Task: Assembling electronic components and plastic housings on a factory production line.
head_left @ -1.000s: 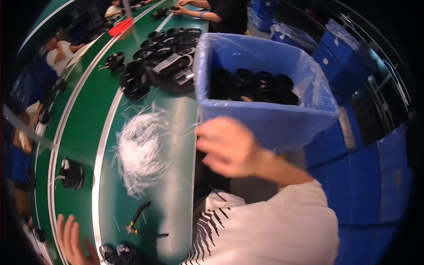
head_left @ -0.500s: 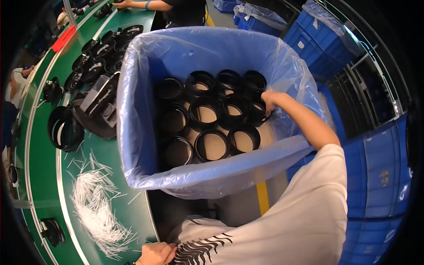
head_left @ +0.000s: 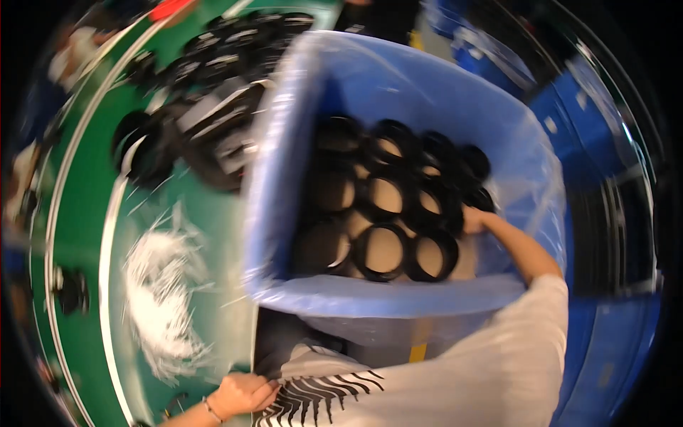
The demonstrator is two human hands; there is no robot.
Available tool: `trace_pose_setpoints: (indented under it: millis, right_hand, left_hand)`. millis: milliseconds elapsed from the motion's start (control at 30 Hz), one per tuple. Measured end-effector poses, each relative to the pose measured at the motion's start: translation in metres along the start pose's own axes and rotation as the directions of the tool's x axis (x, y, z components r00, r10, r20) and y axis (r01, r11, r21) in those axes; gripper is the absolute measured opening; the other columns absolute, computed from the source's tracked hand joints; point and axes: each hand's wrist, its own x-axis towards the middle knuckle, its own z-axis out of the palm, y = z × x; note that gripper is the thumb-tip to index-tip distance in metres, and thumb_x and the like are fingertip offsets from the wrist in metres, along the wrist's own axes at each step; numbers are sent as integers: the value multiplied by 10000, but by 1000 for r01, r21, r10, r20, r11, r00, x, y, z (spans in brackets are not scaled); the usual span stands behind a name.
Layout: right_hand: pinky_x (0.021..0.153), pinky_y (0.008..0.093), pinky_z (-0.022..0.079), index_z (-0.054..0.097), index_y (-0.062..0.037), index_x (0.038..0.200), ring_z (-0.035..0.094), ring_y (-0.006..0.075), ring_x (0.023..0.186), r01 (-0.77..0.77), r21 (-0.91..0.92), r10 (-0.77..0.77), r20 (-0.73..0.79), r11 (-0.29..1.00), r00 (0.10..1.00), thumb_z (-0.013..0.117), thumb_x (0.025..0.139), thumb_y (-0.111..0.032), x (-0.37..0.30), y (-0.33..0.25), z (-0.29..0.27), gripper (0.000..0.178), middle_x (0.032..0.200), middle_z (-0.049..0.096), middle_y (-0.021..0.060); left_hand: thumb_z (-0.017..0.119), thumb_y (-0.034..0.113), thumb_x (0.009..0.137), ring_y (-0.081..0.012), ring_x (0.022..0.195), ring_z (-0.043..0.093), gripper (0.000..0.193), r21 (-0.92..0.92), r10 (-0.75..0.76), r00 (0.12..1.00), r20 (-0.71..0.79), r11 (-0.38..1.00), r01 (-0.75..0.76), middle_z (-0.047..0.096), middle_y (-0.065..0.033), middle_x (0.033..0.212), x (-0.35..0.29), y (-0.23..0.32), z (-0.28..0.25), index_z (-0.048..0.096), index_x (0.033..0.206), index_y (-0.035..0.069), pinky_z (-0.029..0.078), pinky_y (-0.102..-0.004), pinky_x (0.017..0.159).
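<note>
A large blue bin (head_left: pixel 441 78) lined with clear plastic stands before me, holding several black rings (head_left: pixel 384 252) set in rows on a tan base. My right hand (head_left: pixel 473 219) reaches in over the right side and is against a black ring (head_left: pixel 479 199) at the right end of the middle row. Its fingers are smeared and partly hidden, so their grip does not show. Near the green table's edge, my left hand (head_left: pixel 245 393) is closed beside the white shirt (head_left: pixel 427 384). What it holds, if anything, cannot be made out.
On the green table (head_left: pixel 220 285) at left lie a heap of thin white strips (head_left: pixel 163 299), a dark bundle (head_left: pixel 213 135) and several black rings (head_left: pixel 242 43). Blue crates (head_left: pixel 590 121) stand at the right. The picture is blurred.
The view has swung, so the bin and rings sit further right and the right hand lower in the picture. The right hand is still in the bin; the left remains closed by the shirt.
</note>
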Motion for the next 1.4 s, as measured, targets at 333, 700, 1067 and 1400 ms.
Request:
trace_pose_setpoints:
  millis: [333, 700, 1067, 1400]
  right_hand:
    - [822, 328, 447, 575, 22, 975, 563, 280, 936, -239, -147, 253, 80, 960, 964, 846, 353, -419, -169, -161, -224, 809, 1000, 586, 182]
    - [763, 376, 438, 542, 0, 832, 501, 168, 670, 938, 217, -128, -974, -272, 188, 479, 817, -156, -254, -446, -219, 170, 729, 496, 66]
    - [687, 303, 475, 531, -2, 828, 550, 191, 656, 162, 425, -177, -652, -891, 737, 573, 753, -57, -46, -591, -181, 102, 722, 569, 81]
    - [780, 346, 452, 553, 10, 1009, 576, 208, 878, 615, 560, 260, -585, -556, 768, 544, 801, -195, -4, -576, -197, 292, 997, 601, 102]
  left_hand:
    - [591, 180, 756, -152, 476, 493, 110, -90, 99, 984, -151, 989, -113, 445, -7, 580, -24, -4, 15, 545, 744, 80, 400, -267, 401]
    - [544, 153, 736, -204, 511, 509, 115, -88, 105, 971, -212, 988, -127, 453, -56, 599, -25, -9, 26, 500, 730, 47, 424, -322, 430]
    - [534, 137, 712, -232, 539, 525, 126, -78, 110, 954, -277, 988, -136, 466, -71, 602, -31, -7, 34, 453, 673, 47, 433, -349, 447]
    - [526, 325, 753, -264, 1255, 267, 458, 187, 68, 972, -227, 982, -25, 368, -136, 1296, -23, -24, 16, 516, 1114, 43, 139, -631, 964]
